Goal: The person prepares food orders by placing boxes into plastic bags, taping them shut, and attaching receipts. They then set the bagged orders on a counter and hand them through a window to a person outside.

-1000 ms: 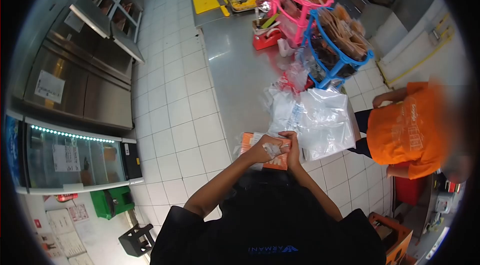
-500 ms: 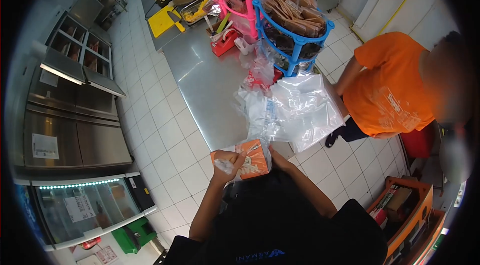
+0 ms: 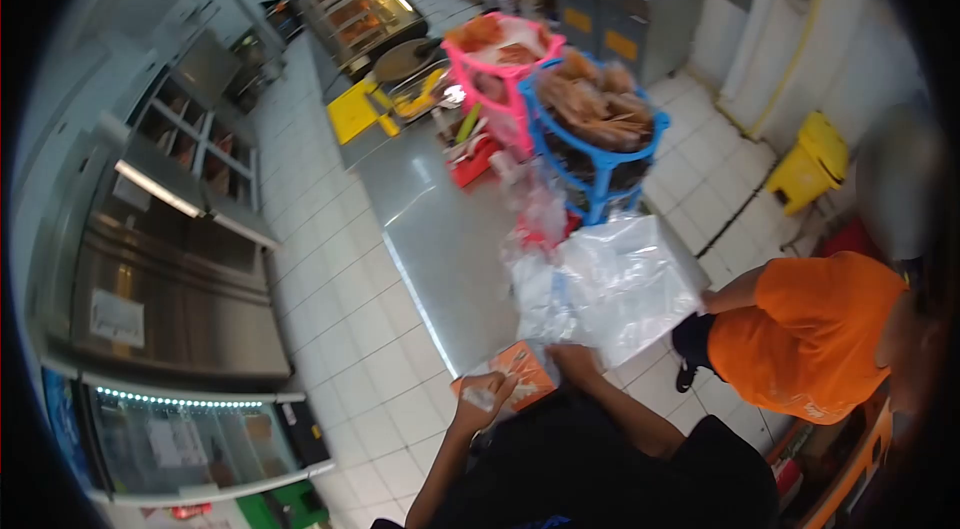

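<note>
At the near end of the steel table, an orange box [image 3: 534, 376] with pale printed shapes sits close to my body. My left hand [image 3: 484, 401] is closed at the box's left side, with crumpled clear plastic [image 3: 480, 396] in its fingers and the thumb toward the box top. My right hand [image 3: 577, 361] is by the box's right edge, beside the plastic bags; motion blur hides its fingers. A stack of clear plastic bags [image 3: 635, 284] lies just beyond, next to a crumpled whitish bag [image 3: 543, 289].
The steel table [image 3: 445, 249] carries a red tape dispenser [image 3: 472, 167], a yellow cutting board [image 3: 352, 113] and pink [image 3: 515, 89] and blue [image 3: 597, 157] racks of packets. A person in an orange shirt [image 3: 810, 334] stands at right, near a yellow bin [image 3: 810, 164]. Fridges line the left.
The view has shifted, so the table and racks sit lower and the yellow bin shows. My right hand has come over the box's right edge. The person in orange has turned and bent forward.
</note>
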A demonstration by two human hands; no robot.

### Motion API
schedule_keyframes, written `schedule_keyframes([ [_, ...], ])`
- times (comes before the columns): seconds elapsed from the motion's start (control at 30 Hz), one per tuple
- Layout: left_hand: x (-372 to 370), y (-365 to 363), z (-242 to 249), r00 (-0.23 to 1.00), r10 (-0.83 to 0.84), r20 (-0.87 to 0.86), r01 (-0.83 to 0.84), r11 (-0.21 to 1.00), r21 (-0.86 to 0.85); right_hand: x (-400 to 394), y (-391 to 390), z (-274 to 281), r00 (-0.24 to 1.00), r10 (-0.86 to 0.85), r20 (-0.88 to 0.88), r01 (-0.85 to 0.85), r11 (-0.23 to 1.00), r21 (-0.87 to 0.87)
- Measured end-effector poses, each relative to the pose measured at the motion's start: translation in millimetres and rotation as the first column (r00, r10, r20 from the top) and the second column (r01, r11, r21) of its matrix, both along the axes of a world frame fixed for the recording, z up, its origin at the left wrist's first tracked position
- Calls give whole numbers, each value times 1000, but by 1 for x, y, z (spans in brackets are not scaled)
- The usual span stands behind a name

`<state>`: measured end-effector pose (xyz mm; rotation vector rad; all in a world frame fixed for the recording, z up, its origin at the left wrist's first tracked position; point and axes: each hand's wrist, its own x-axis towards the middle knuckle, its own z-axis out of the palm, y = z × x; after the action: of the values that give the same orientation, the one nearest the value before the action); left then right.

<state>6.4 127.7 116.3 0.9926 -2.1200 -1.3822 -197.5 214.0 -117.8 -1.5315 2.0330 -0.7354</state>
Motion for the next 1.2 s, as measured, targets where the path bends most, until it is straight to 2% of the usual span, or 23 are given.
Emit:
schedule_keyframes([
  [0.07,-7,7,2,996,37,-75,-40,998,-42,-9,-1,2,988,63,-138,-58,997,40],
  [0.1,-3,7,-8,993,85,-80,-84,996,13,-1,-16,3,972,133,-192,-126,991,47],
  [0.17,4,1,-36,973,214,-85,-205,973,106,1,-27,26,953,228,-201,-178,954,241],
  [0.2,4,1,-33,939,310,-150,-275,937,215,-2,-35,40,943,265,-201,-186,921,342],
  [0.23,7,-3,-66,915,328,-234,-268,929,255,-11,-33,21,956,255,-143,-201,928,313],
  [0.27,7,-3,-65,892,362,-272,-279,912,301,-19,-40,4,966,244,-88,-210,934,289],
  [0.3,3,-4,-62,866,391,-312,-279,895,348,-31,-59,32,976,212,41,-215,934,287],
  [0.37,-6,-7,-79,925,333,-184,-327,943,63,-48,-68,148,946,125,299,-220,926,307],
  [0.4,-11,-10,-66,953,267,-145,-282,954,-99,-49,-70,166,863,242,444,-347,922,173],
  [0.47,-17,-10,-82,968,198,-157,-236,930,-281,-51,-71,188,601,466,650,-525,843,-119],
  [0.53,-17,-7,-71,975,177,-131,-207,941,-268,-33,-67,184,589,661,465,-674,719,-169],
  [0.63,-19,4,-41,952,175,-252,-182,983,-4,3,-58,219,700,659,275,-638,750,-173],
  [0.67,-20,3,-15,934,177,-310,-154,983,98,4,-55,221,687,655,316,-603,756,-255],
  [0.73,-18,-2,-36,925,195,-326,-161,979,127,2,-60,225,648,659,382,-512,748,-421],
  [0.77,-15,-4,-55,923,200,-329,-161,977,140,5,-58,226,703,626,337,-500,772,-392],
  [0.8,-14,-11,-82,977,139,-162,-126,988,83,6,-52,230,755,589,286,-482,796,-366],
  [0.83,-13,-13,-92,977,53,-206,-59,998,-19,9,-46,240,803,549,233,-460,819,-343],
  [0.87,-10,-15,-100,971,-37,-237,8,993,-121,22,-45,275,784,588,201,-513,795,-325],
  [0.9,-7,-17,-97,958,-129,-255,73,973,-219,28,-49,274,800,578,160,-497,789,-363],
  [1.03,1,-13,-83,930,-115,-350,84,991,-103,39,-48,254,855,516,52,-433,766,-474],
  [1.13,9,-30,-101,910,-347,-227,329,937,-115,49,-45,248,874,485,23,-391,732,-558],
  [1.17,7,-30,-105,912,-297,-283,288,955,-76,50,-45,245,878,478,1,-384,708,-593],
  [1.2,1,-22,-78,910,-242,-337,247,969,-30,51,-44,242,882,470,-18,-377,684,-624],
])
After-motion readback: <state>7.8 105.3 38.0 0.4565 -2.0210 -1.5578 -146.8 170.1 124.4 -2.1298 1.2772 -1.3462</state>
